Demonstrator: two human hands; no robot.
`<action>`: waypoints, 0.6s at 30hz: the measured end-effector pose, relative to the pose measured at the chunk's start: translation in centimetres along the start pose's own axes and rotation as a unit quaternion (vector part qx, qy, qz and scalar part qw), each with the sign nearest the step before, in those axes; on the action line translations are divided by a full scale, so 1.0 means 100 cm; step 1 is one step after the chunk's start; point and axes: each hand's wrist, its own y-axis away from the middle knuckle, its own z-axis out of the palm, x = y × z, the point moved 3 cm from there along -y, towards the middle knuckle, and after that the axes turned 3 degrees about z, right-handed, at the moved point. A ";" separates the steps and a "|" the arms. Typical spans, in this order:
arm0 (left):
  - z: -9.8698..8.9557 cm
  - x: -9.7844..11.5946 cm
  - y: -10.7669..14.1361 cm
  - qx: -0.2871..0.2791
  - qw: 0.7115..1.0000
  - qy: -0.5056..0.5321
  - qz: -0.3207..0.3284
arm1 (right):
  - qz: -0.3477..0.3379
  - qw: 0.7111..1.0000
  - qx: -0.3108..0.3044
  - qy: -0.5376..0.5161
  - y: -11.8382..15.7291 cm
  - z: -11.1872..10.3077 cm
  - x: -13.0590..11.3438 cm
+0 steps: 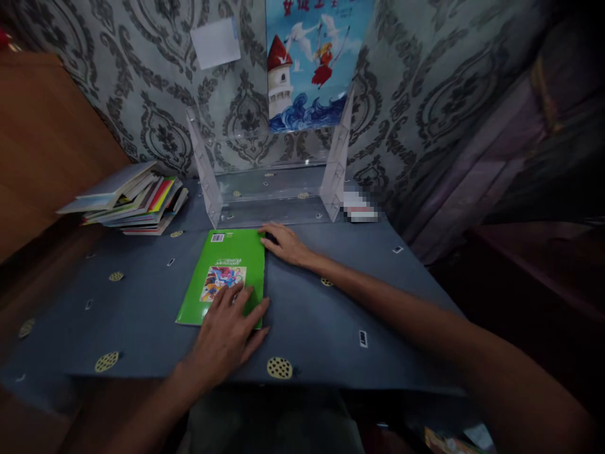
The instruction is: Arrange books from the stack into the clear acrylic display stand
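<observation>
Head view, Book (231, 253): green, flat on the cloth (312, 315), under the left hand and against the right, barcode (217, 238) at the far end.
Left hand (229, 325): palm down on the near right part of the cover, fingers spread wide, thumb out at the right edge; nothing clasped.
Right hand (286, 244): loosely bent at the far right corner, fingertips at the edge; cannot tell whether pinching or merely touching.
Handling of the book: seemingly a steadying or squaring step, not yet a lift.
Hold on the corner: for any lift, probably in need of fingertips beneath the edge, with lighter pressure from the left.
Rack (208, 183): clear, upright, just beyond the far edge of the book.
Picture (312, 82): blue, above the lower shelves; cannot tell whether supported by the rack or the wall (246, 94).
Stack (130, 202): books piled askew, off to the left, well apart from both hands.
</observation>
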 end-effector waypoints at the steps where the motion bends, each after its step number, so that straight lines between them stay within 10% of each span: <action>1: -0.001 0.000 0.002 0.003 1.000 -0.006 0.004 | 0.002 1.000 -0.006 -0.003 -0.004 0.001 0.002; 11: -0.049 -0.076 0.066 -0.035 0.999 0.013 0.012 | 0.027 0.979 -0.063 -0.191 0.040 -0.009 -0.044; 18: -0.027 -0.065 0.022 -0.029 0.998 -0.008 -0.063 | 0.052 0.939 -0.096 -0.327 0.046 0.002 -0.051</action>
